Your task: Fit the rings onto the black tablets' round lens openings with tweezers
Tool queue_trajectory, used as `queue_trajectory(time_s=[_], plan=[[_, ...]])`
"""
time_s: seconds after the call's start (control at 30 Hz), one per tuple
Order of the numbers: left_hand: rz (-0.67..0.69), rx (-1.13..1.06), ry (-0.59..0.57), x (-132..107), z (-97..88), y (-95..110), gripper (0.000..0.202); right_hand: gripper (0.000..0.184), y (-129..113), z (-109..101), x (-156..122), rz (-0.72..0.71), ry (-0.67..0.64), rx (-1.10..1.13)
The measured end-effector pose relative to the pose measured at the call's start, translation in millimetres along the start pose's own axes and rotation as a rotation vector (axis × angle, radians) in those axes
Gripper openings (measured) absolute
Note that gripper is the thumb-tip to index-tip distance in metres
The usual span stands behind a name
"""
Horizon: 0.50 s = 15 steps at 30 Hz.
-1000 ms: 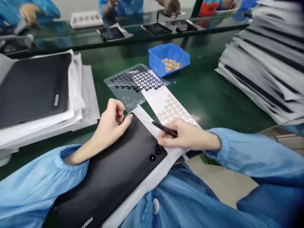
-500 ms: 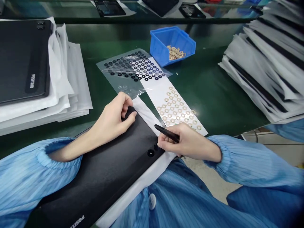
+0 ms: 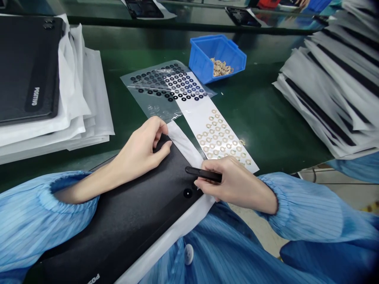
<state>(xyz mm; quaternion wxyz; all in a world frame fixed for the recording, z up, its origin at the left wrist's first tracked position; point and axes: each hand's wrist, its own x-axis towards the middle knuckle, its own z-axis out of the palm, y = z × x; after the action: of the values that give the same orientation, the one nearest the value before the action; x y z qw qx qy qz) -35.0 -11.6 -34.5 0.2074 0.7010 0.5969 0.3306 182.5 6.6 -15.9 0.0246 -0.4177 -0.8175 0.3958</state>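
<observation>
A black tablet back cover (image 3: 142,209) lies slanted in front of me on a white foam sleeve (image 3: 185,144). Two round camera holes sit near its right corner. My left hand (image 3: 149,144) rests at the cover's far edge, fingers curled, thumb apart from them, nothing visible between. Black tweezers (image 3: 204,174) are pinched in my right hand (image 3: 232,179), low over the camera holes. Its fingers partly hide one hole and the tweezers' tips. Beyond it lies a white sheet (image 3: 201,108) with tan adhesive rings and black discs, partly under a clear film (image 3: 151,104) with black discs.
A blue bin (image 3: 201,63) holding small tan rings stands at the back. Stacked covers in white sleeves rise at left (image 3: 89,86) and right (image 3: 308,94). A raised shelf (image 3: 195,14) with dark panels runs along the far side.
My right hand and the tweezers have shifted slightly down and left over the camera holes; the tweezers lie flatter. My left hand stays at the cover's far edge.
</observation>
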Motion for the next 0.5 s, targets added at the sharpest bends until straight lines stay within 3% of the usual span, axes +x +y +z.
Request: queue_trajectory(time_s=[0.1, 0.17, 0.23, 0.37, 0.43, 0.5], plan=[[0.031, 0.016, -0.004, -1, 0.2, -1, 0.016, 0.026, 2, -1, 1, 0.003, -0.024, 0.025], [0.123, 0.051, 0.000, -6, 0.2, -1, 0.011, 0.021, 5, -3, 1, -0.005, -0.062, 0.108], [0.256, 0.085, -0.034, -15, -0.1, 0, 0.005, 0.019, 9, -7, -2, -0.063, -0.021, 0.249], [0.499, 0.190, -0.295, -33, -1.0, 8, 0.015, 0.048, 18, -15, -14, -0.245, 0.293, 0.471], [0.576, 0.234, -0.387, -37, -0.9, 10, 0.023, 0.060, 24, -15, -20, -0.278, 0.313, 0.519], [0.615, 0.235, -0.418, -37, -0.7, 11, 0.028, 0.055, 31, -13, -23, -0.352, 0.245, 0.511]])
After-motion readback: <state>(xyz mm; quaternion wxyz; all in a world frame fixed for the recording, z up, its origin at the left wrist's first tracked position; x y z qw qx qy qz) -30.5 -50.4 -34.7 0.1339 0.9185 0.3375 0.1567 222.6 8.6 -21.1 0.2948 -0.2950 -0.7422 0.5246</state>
